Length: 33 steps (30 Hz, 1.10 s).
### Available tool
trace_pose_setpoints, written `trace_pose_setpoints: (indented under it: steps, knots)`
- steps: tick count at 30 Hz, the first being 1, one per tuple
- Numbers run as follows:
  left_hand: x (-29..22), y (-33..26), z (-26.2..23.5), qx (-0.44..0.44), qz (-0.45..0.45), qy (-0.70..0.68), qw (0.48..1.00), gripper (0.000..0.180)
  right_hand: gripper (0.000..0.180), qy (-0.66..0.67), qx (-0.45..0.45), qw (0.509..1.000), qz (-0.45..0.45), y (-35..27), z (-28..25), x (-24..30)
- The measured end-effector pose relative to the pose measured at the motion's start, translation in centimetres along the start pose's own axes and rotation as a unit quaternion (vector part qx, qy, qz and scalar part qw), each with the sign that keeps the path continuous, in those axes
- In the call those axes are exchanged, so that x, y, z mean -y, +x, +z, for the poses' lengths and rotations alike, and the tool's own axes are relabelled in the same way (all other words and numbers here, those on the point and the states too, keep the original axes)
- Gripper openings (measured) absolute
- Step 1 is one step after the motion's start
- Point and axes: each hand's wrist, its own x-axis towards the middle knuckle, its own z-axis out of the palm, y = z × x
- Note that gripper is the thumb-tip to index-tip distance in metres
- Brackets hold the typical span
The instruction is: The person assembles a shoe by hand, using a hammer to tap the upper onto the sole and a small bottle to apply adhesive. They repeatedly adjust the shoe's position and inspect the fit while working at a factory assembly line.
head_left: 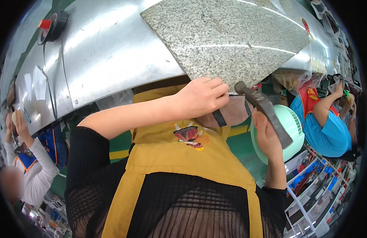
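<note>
My right hand (266, 133) is wrapped round a dark metal hammer (266, 111), its handle mostly hidden by the fingers. The hammer's head slants up toward the corner of the speckled stone slab (231, 43). At that slab's near edge my left hand (205, 96) is closed, fingers curled down. Just beneath it hangs a flat pinkish-brown piece (235, 112) with a black strip across it. The left fingers appear to grip its upper edge, though the contact is partly hidden.
A mint-green fan (291, 127) stands close behind my right hand. The slab lies on a shiny metal table (112, 43). A black round device (56, 27) with a red top and cord sits at far left. Co-workers sit left (36, 170) and right (326, 127); a wire rack (306, 202) stands lower right.
</note>
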Motion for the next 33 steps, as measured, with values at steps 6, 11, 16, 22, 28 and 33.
trace_pose_setpoints:
  steps: [6,11,16,22,28,33]
  knots:
    - [0.0,-0.3,0.1,0.007,0.003,-0.005,1.000,0.022,0.025,0.162,0.062,0.970,0.173,0.6,-0.9,0.4]
    - [-0.3,-0.5,0.1,-0.002,-0.050,-0.003,0.999,0.020,0.021,0.123,0.068,0.976,0.165,0.7,-0.1,1.9]
    - [0.2,-0.7,-0.5,0.022,-0.087,-0.022,0.996,0.020,0.023,0.122,0.055,0.977,0.167,0.9,0.0,1.8]
    - [0.0,-0.9,-0.6,0.000,-0.016,0.037,0.999,0.022,0.025,0.173,0.038,0.977,0.118,0.6,-0.5,1.1]
    - [0.2,-1.1,-0.5,-0.011,-0.009,0.026,1.000,0.023,0.024,0.194,0.070,0.966,0.157,0.8,-1.0,1.3]
    - [0.1,-1.0,-0.9,-0.027,-0.019,0.066,0.997,0.019,0.025,0.114,0.077,0.986,0.088,1.3,-0.3,1.8]
